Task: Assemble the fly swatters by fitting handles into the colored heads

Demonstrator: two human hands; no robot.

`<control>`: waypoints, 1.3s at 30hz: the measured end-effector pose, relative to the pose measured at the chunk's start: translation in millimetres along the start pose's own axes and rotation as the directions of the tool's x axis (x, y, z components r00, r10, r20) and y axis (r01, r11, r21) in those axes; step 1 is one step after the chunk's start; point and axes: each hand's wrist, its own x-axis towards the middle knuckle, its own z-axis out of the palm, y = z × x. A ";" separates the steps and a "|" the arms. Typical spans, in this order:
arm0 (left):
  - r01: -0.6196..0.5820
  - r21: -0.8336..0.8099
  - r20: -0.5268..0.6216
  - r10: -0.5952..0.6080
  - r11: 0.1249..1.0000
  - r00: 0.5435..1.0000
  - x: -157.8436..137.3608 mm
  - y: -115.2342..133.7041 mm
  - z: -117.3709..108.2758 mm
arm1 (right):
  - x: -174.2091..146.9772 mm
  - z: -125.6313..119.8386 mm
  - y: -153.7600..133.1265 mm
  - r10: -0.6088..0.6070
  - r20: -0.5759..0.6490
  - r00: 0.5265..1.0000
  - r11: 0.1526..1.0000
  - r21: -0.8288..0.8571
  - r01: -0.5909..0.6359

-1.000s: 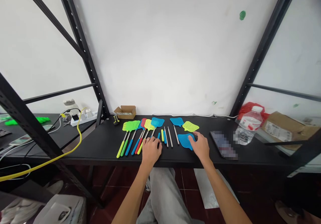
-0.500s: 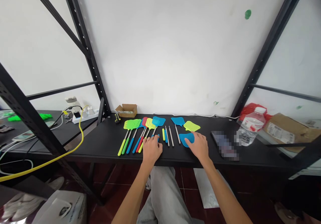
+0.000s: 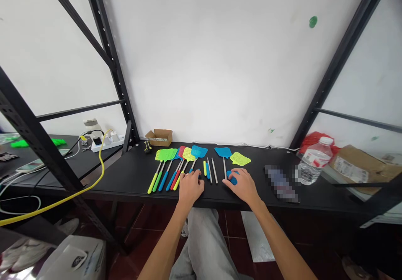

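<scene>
My left hand (image 3: 191, 186) rests at the desk's front edge over the handle of a blue fly swatter (image 3: 199, 151), fingers loosely bent and thumb apart. Left of it lie several assembled swatters, among them a green one (image 3: 169, 154) and a yellow one (image 3: 187, 153). My right hand (image 3: 244, 184) is spread over a loose blue swatter head (image 3: 233, 178), hiding most of it. Its thumb reaches the lower end of the metal rod on another blue swatter (image 3: 223, 152). Between the hands lie loose metal rods (image 3: 214, 171), a blue grip (image 3: 207, 170) and a short yellow grip (image 3: 205, 168).
Behind my right hand lies a loose yellow swatter head (image 3: 240, 158). To the right are a blurred phone-like object (image 3: 281, 183), a plastic bottle (image 3: 315, 160) and a cardboard box (image 3: 364, 167). A small open carton (image 3: 159, 137) stands at the back left. Black shelf posts (image 3: 117, 75) frame the desk.
My right hand has shifted left across the loose blue head, its thumb now at the rod beside it. The left hand stays in place.
</scene>
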 end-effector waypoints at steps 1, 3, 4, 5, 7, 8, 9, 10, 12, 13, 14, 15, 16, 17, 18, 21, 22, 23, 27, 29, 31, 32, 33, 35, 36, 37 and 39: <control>-0.004 -0.001 -0.003 0.004 1.000 1.000 0.0 -0.1 0.3 | 0.9 0.8 -0.5 0.009 -0.010 1.000 1.000 -0.011 -0.009; -0.010 -0.002 -0.011 0.010 1.000 1.000 0.1 -0.4 1.0 | 4.5 3.5 -2.7 0.026 -0.028 0.999 0.999 -0.034 -0.027; -0.015 -0.002 -0.013 0.015 1.000 1.000 0.2 -0.6 1.4 | 7.3 5.4 -4.2 0.035 -0.035 0.999 0.998 -0.044 -0.037; -0.019 -0.001 -0.015 0.019 1.000 1.000 0.3 -0.8 1.7 | 10.6 7.8 -6.0 0.047 -0.043 0.998 0.997 -0.054 -0.049; -0.021 -0.002 -0.018 0.021 1.000 1.000 0.4 -1.1 2.1 | 18.1 13.4 -9.4 0.073 -0.052 0.996 0.994 -0.075 -0.077; -0.021 -0.003 -0.018 0.021 1.000 1.000 0.4 -1.2 2.0 | 21.7 16.3 -10.6 0.086 -0.056 0.995 0.992 -0.088 -0.091; -0.021 -0.005 -0.016 0.021 1.000 1.000 0.5 -1.3 1.9 | 24.8 19.3 -11.4 0.098 -0.059 0.993 0.990 -0.100 -0.104; -0.021 -0.007 -0.013 0.020 1.000 1.000 0.5 -1.4 1.6 | 27.3 22.1 -11.7 0.108 -0.059 0.992 0.987 -0.110 -0.114; -0.020 -0.009 -0.002 0.020 1.000 1.000 0.6 -1.5 1.0 | 30.0 26.5 -11.2 0.121 -0.055 0.991 0.985 -0.115 -0.126; -0.021 -0.009 0.004 0.021 1.000 1.000 0.7 -1.6 0.8 | 30.4 27.9 -10.7 0.124 -0.052 0.991 0.986 -0.109 -0.129; -0.021 -0.009 0.009 0.021 1.000 1.000 0.7 -1.7 0.6 | 30.3 28.7 -10.3 0.124 -0.051 0.991 0.987 -0.101 -0.129; -0.022 -0.010 0.012 0.022 1.000 1.000 0.7 -1.8 0.5 | 30.0 29.0 -10.0 0.123 -0.053 0.991 0.988 -0.090 -0.127; -0.022 -0.010 0.013 0.022 1.000 1.000 0.7 -1.9 0.6 | 29.7 28.6 -9.7 0.122 -0.061 0.991 0.989 -0.077 -0.127; -0.023 -0.011 0.011 0.023 1.000 1.000 0.6 -2.0 0.7 | 29.5 27.8 -9.2 0.125 -0.076 0.989 0.990 -0.059 -0.129; -0.023 -0.012 0.007 0.024 1.000 1.000 0.5 -2.1 0.9 | 29.4 26.7 -8.2 0.134 -0.094 0.986 0.990 -0.033 -0.138; -0.025 -0.012 0.006 0.025 1.000 1.000 0.3 -2.5 1.5 | 29.4 22.9 -0.1 0.262 -0.150 0.953 0.961 0.135 -0.243; -0.024 -0.009 0.010 0.024 1.000 1.000 0.3 -2.7 1.6 | 29.2 22.1 4.3 0.336 -0.162 0.928 0.928 0.226 -0.297; -0.021 -0.006 0.015 0.021 1.000 1.000 0.3 -2.8 1.6 | 28.7 21.7 9.2 0.416 -0.169 0.894 0.878 0.331 -0.346; -0.018 0.023 0.021 0.017 1.000 1.000 0.8 -2.9 1.6 | 25.8 22.4 23.8 0.667 -0.182 0.722 0.584 0.730 -0.356; -0.018 0.042 0.020 0.017 0.999 1.000 1.1 -2.7 1.5 | 25.2 22.3 24.9 0.704 -0.169 0.690 0.496 0.812 -0.308; -0.017 0.052 0.019 0.016 0.999 1.000 1.4 -2.5 1.3 | 25.5 21.4 23.0 0.707 -0.159 0.689 0.469 0.835 -0.288; -0.017 0.053 0.018 0.016 0.998 1.000 1.5 -2.4 1.2 | 25.9 20.8 21.7 0.707 -0.157 0.690 0.464 0.839 -0.284; -0.019 0.053 0.016 0.018 0.998 1.000 1.6 -2.3 1.1 | 26.4 20.1 20.7 0.706 -0.156 0.691 0.461 0.842 -0.280; -0.022 0.054 0.009 0.021 0.998 1.000 1.7 -2.2 0.7 | 27.0 19.2 19.4 0.688 -0.154 0.710 0.465 0.844 -0.268; -0.023 0.054 0.005 0.023 0.998 1.000 1.8 -2.2 0.5 | 27.2 19.0 19.1 0.674 -0.156 0.722 0.474 0.841 -0.260; -0.025 0.050 0.001 0.025 0.998 1.000 1.9 -2.1 0.4 | 27.4 19.0 19.0 0.659 -0.161 0.735 0.485 0.837 -0.251; -0.029 0.037 -0.006 0.029 0.999 1.000 2.0 -2.2 0.3 | 27.5 19.2 18.4 0.634 -0.181 0.752 0.510 0.829 -0.231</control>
